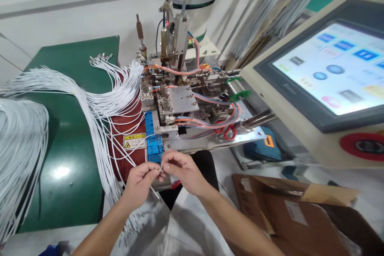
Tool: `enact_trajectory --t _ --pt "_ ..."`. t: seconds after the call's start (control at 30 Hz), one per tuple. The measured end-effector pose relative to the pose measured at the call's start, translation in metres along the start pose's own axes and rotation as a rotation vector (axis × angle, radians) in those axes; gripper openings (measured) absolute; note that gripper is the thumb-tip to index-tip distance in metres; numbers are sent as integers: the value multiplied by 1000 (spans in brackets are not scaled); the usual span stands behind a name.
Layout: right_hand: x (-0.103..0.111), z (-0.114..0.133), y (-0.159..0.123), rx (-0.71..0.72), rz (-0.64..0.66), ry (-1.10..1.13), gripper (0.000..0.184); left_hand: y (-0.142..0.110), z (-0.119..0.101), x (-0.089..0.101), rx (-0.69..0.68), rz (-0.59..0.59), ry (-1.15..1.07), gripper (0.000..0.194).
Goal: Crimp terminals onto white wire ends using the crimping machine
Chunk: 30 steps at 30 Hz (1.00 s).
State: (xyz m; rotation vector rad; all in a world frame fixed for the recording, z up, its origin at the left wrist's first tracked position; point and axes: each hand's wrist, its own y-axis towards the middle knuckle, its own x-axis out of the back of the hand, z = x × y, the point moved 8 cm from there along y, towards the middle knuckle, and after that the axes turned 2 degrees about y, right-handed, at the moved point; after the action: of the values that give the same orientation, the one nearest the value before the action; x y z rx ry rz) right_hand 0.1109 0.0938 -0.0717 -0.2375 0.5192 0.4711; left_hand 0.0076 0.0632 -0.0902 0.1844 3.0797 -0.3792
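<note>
In front of the machine's near edge, my left hand (139, 184) and my right hand (184, 171) meet, each closed in a pinch. Between their fingertips is the small, thin end of a white cable (160, 169), mostly covered by the fingers. A length of white cable shows below my left hand. Just beyond the fingertips is a row of blue blocks (154, 147) along the machine's left side. White cables (102, 140) fan out from those blocks and hang over the table edge in a thick bundle.
A green table (75, 196) on the left bears another large cable bundle (21, 148). The machine (180, 100) has metal plates and coloured air tubes. At right are a touchscreen panel (330, 68) with a red button (367, 147) and an open cardboard box (288, 212).
</note>
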Motion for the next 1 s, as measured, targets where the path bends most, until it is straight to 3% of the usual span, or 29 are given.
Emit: enact_trajectory --t 0.13,0.2,0.33,0.5,0.7,0.83,1.0 --pt "0 8 1 67 12 -273 12 -2 3 -1 53 56 16 17" --pt "4 10 0 81 -70 -401 12 -2 2 2 64 19 56 16" --pt "17 6 -9 84 -280 -302 13 -3 -1 8 66 -111 88 14" --pt "13 -2 -11 66 -221 -189 13 -2 0 5 74 -101 137 18" --pt "12 13 -13 223 -294 -437 11 -5 -2 7 24 -172 173 18" --pt "6 24 -11 242 -154 -615 10 -7 -20 6 -119 -155 349 16" --pt "-10 31 -9 215 172 -895 8 -5 -35 -7 -158 118 602 16"
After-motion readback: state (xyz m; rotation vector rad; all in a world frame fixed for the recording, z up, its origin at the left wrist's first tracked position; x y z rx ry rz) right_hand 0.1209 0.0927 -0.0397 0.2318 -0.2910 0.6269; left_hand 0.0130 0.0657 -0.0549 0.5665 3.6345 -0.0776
